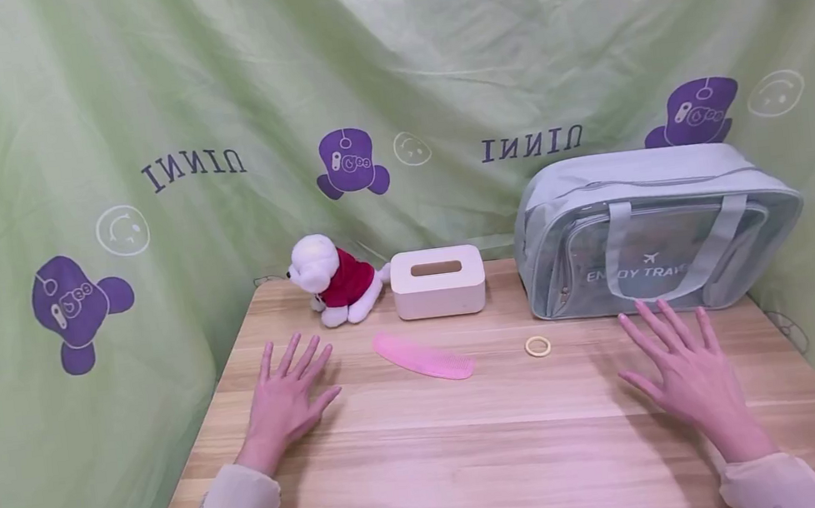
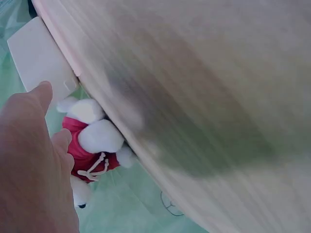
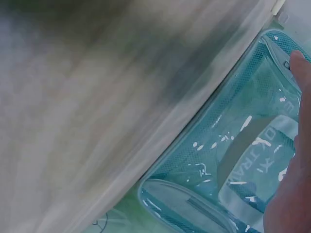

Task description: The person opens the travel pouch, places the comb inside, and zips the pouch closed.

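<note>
My left hand (image 1: 285, 406) is held over the left part of the table with its fingers spread and holds nothing. Beyond its fingertips sits a white plush dog (image 1: 315, 266) in a red top, facing left. My right hand (image 1: 689, 377), also with fingers spread and nothing in it, is in front of a pale blue-grey travel bag (image 1: 653, 226) with a clear front; its fingertips overlap the bag's lower edge in the head view. Between the hands lie a pink comb (image 1: 423, 357) and a small cream ring (image 1: 538, 346). A white tissue box (image 1: 440, 292) stands behind the comb.
The wooden table (image 1: 471, 481) meets a green curtain (image 1: 207, 84) printed with purple figures at its back and sides. The tissue box stands right beside the dog's tail, and the bag takes up the back right corner.
</note>
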`<act>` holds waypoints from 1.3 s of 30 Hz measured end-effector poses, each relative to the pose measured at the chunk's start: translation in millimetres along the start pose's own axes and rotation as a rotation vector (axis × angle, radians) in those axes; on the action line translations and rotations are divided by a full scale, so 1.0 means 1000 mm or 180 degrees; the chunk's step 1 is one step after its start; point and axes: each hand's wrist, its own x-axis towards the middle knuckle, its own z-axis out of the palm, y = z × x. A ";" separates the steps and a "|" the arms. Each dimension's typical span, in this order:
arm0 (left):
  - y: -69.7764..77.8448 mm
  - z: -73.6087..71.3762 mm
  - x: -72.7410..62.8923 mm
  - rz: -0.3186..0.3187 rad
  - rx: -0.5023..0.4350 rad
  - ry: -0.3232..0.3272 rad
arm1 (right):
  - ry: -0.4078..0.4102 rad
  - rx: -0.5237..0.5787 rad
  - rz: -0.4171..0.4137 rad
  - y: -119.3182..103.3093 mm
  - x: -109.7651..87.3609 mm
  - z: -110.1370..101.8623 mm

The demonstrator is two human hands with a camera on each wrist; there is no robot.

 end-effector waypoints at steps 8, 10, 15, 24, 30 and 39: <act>0.027 -0.021 0.056 0.0046 -0.0031 0.0273 | 0.0053 -0.0003 0.0222 0.008 0.025 -0.039; 0.042 -0.030 0.080 0.0000 -0.0223 0.0369 | 0.0142 0.0046 0.0272 0.010 0.037 -0.053; 0.095 -0.044 0.147 -0.0084 -0.1162 0.0598 | 0.0593 0.0256 0.0371 0.017 0.076 -0.084; 0.200 -0.031 0.241 -0.0189 -0.3075 0.0336 | 0.1107 0.0825 0.0416 0.025 0.147 -0.103; 0.245 -0.018 0.272 -0.0354 -0.3545 0.0212 | 0.0999 0.1056 0.0572 0.029 0.171 -0.092; 0.270 -0.012 0.287 -0.0551 -0.3745 0.0234 | 0.1048 0.1351 0.0778 0.023 0.175 -0.068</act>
